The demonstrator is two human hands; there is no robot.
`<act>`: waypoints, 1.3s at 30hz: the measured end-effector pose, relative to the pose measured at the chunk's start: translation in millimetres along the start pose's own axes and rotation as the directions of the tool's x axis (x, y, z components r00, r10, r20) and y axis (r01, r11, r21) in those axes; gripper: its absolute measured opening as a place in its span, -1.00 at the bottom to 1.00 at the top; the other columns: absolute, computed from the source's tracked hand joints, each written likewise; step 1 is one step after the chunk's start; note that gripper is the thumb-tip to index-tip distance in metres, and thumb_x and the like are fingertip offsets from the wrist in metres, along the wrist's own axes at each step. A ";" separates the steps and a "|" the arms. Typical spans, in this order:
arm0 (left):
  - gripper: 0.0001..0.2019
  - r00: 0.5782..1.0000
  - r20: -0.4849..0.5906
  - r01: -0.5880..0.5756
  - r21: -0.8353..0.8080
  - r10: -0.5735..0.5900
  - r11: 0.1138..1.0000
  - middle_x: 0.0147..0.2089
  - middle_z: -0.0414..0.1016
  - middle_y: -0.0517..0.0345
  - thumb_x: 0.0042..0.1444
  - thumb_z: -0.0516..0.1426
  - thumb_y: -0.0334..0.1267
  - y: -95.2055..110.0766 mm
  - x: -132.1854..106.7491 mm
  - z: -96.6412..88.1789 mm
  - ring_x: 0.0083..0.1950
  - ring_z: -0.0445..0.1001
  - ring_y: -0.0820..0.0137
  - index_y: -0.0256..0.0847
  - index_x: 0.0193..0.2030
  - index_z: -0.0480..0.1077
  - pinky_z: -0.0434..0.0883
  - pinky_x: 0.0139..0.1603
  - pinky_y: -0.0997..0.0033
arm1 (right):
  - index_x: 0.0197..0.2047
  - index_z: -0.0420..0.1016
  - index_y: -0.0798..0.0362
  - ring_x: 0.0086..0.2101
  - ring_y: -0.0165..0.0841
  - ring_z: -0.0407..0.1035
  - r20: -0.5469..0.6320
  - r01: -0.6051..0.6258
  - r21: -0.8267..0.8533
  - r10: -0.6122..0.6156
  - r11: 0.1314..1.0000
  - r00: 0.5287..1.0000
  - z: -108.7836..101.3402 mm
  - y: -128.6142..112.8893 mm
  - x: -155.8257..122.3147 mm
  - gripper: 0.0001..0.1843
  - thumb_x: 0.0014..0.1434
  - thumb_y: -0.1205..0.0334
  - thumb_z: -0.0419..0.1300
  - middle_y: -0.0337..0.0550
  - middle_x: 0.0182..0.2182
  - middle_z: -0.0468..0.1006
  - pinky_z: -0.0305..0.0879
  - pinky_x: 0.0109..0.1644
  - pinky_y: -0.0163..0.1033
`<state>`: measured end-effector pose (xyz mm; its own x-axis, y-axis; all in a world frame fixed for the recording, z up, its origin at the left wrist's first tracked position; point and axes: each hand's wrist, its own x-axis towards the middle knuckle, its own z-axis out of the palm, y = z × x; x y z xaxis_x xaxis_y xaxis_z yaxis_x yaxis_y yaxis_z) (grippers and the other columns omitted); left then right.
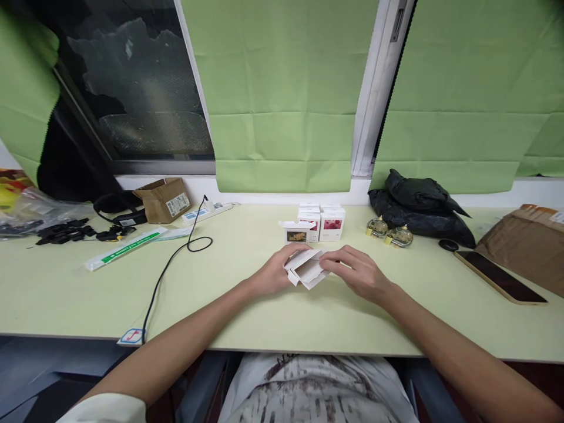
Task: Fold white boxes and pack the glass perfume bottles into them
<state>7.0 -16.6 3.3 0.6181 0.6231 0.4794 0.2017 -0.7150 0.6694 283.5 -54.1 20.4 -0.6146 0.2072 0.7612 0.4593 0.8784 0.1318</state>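
A small white cardboard box (311, 271) is tilted above the table, its open end facing me and its flaps spread. My left hand (275, 271) is wrapped round its left side. On the right side, the bent fingers of my right hand (355, 271) grip the edge of a flap. The inside of the box is shadowed, and I cannot make out anything in it. Just beyond my hands stands another white box (296, 232) with a dark picture and its top flap raised. Behind it are several closed white boxes (332, 226) with pink pictures.
Two round gold-trimmed glass objects (399, 236) lie right of the boxes, before black plastic bags (420, 202). A phone (500, 276) and a brown package (524, 244) lie far right. Left are a black cable (165, 270), a power strip (209, 212) and a small carton (163, 201).
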 end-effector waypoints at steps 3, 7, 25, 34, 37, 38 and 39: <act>-0.31 1.000 -0.019 -0.014 0.028 0.015 1.000 0.36 0.43 -0.10 0.09 0.40 -0.23 -1.2 0.1 -2.5 0.34 0.46 0.01 -0.03 0.36 0.33 0.42 0.36 -0.04 | 0.24 0.49 -0.11 -0.17 -0.23 0.49 0.078 0.003 -0.010 -0.002 1.000 0.997 -5.0 2.7 2.6 -0.60 0.48 0.42 0.03 -0.04 0.01 0.67 0.46 -0.12 -0.12; -0.36 1.000 -0.011 -0.029 0.044 0.029 0.999 0.36 0.44 -0.07 0.12 0.40 -0.21 -0.8 1.3 -5.6 0.37 0.44 0.02 -0.02 0.34 0.37 0.38 0.40 -0.04 | 0.15 0.53 -0.07 -0.12 -0.21 0.49 0.151 -0.009 -0.040 0.014 0.999 0.988 -9.8 2.0 8.3 -0.66 0.47 0.42 0.06 -0.05 0.00 0.67 0.46 -0.10 -0.11; -0.33 0.996 0.084 -0.025 0.002 0.025 1.000 0.34 0.48 -0.06 0.11 0.38 -0.29 4.0 -0.3 -1.2 0.32 0.48 0.07 -0.04 0.38 0.38 0.41 0.36 0.04 | -0.04 0.53 -0.03 0.00 -0.20 0.49 0.130 0.200 -0.285 -0.169 0.937 0.977 -7.8 -2.1 12.2 -0.77 0.38 0.49 0.19 -0.10 -0.12 0.67 0.49 0.03 -0.08; -0.35 0.994 0.111 -0.019 -0.013 0.020 1.000 0.31 0.52 -0.01 0.15 0.38 -0.24 10.6 1.0 -0.6 0.29 0.51 0.08 0.00 0.39 0.41 0.42 0.32 0.08 | -0.26 0.55 -0.03 -0.12 -0.23 0.40 0.015 0.254 -0.272 -0.260 0.928 0.966 -6.7 -4.5 11.3 -0.80 0.29 0.50 0.32 -0.14 -0.11 0.68 0.42 -0.07 -0.09; -0.33 0.993 0.119 -0.009 -0.021 0.011 1.000 0.31 0.53 0.00 0.16 0.37 -0.25 8.7 0.1 -0.6 0.28 0.51 0.09 0.02 0.42 0.38 0.43 0.30 0.08 | -0.29 0.53 -0.06 -0.19 -0.26 0.36 0.037 0.239 -0.289 -0.239 0.927 0.970 -7.4 -6.6 12.9 -0.76 0.30 0.51 0.29 -0.20 -0.10 0.69 0.39 -0.12 -0.11; -0.33 0.993 0.120 -0.004 -0.021 0.007 1.000 0.31 0.53 0.00 0.17 0.37 -0.25 7.8 -0.4 -0.4 0.27 0.51 0.09 0.02 0.42 0.38 0.43 0.29 0.08 | -0.28 0.53 -0.06 -0.20 -0.27 0.35 0.054 0.231 -0.288 -0.225 0.929 0.973 -7.7 -7.2 13.5 -0.76 0.31 0.51 0.28 -0.21 -0.11 0.69 0.38 -0.13 -0.12; -0.34 0.993 0.120 -0.002 -0.014 0.003 1.000 0.31 0.53 -0.01 0.17 0.37 -0.25 7.0 -0.8 -0.2 0.27 0.51 0.09 0.02 0.42 0.38 0.44 0.29 0.07 | -0.26 0.53 -0.06 -0.20 -0.27 0.34 0.073 0.225 -0.283 -0.213 0.932 0.974 -8.1 -7.5 14.0 -0.76 0.32 0.51 0.27 -0.21 -0.11 0.69 0.38 -0.13 -0.12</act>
<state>7.8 -22.1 7.7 0.7054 0.5782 0.4100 0.1897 -0.7114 0.6767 276.6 -61.3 35.2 -0.7433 0.0461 0.6674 0.4717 0.7435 0.4740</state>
